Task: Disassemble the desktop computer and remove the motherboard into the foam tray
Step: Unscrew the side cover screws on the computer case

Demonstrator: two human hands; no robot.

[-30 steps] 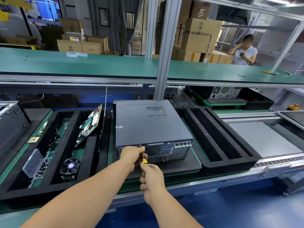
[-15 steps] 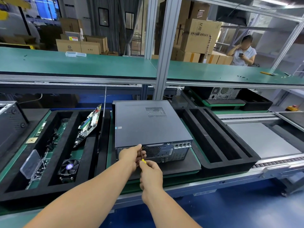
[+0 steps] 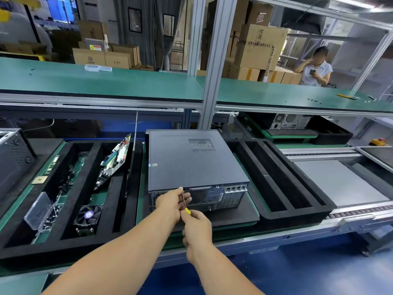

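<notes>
Desktop computer: rigid steel case, likely heavy; lift by side edges. Right hand grips screwdriver; left hand pinches its shaft.

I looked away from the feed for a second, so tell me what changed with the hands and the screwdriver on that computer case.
The screwdriver tilted up: more of its shaft now shows, tip at the case's top rear edge by the left hand. The right hand still grips the yellow handle, the left still steadies the shaft. The computer case stays closed on its pad; the foam tray and its parts are unmoved.
</notes>
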